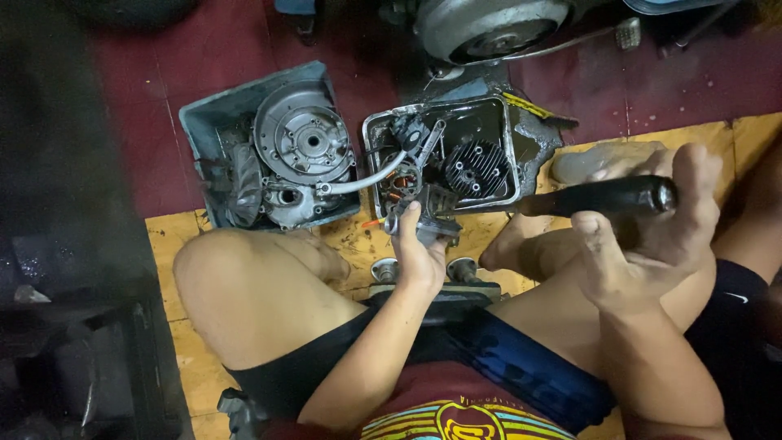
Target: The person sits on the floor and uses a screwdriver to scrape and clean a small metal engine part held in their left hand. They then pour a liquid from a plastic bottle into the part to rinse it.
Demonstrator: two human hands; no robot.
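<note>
Your left hand (419, 257) is closed around a small metal engine part (417, 226), just in front of the metal tray (511, 147). Your right hand (652, 236) grips a black tool handle (603, 195).

2 trays (213, 114) (511, 138) packed with engine parts block the front; bent metal tube (362, 183) bridges them. Knees (220, 269) hem both sides. Open plywood floor (167, 236) only at far left.

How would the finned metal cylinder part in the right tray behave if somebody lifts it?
The finned cylinder part looks solid metal, so probably stiff and heavy for its size. The tray looks greasy, so it may be slippery. Its thin fins could perhaps chip if dropped.
</note>
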